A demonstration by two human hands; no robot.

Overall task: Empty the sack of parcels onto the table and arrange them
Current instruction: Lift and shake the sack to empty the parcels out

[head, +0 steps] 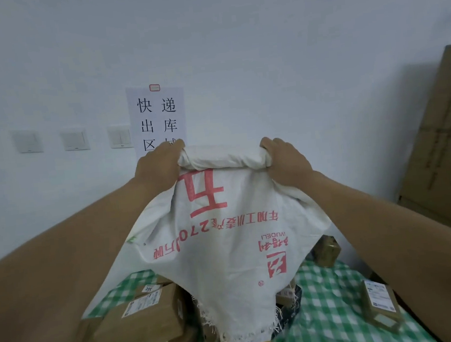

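Woven white sack [225,239], red print upside down, frayed mouth hanging lowest, is held aloft by its bunched upper end: left hand [157,163] and right hand [286,159] each have a closed grip on the rolled fabric. Below the grips, brown cardboard parcels [145,322] lie heaped on the green-checked surface [329,312], partly hidden by the sack. A large carton [441,136] leans right of the right grip; a paper sign [157,116] hangs behind the left.

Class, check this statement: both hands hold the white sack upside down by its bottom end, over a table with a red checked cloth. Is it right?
One thing is wrong: the head view shows the cloth is green checked, not red. The rest holds: the left hand and right hand grip the upturned white sack.
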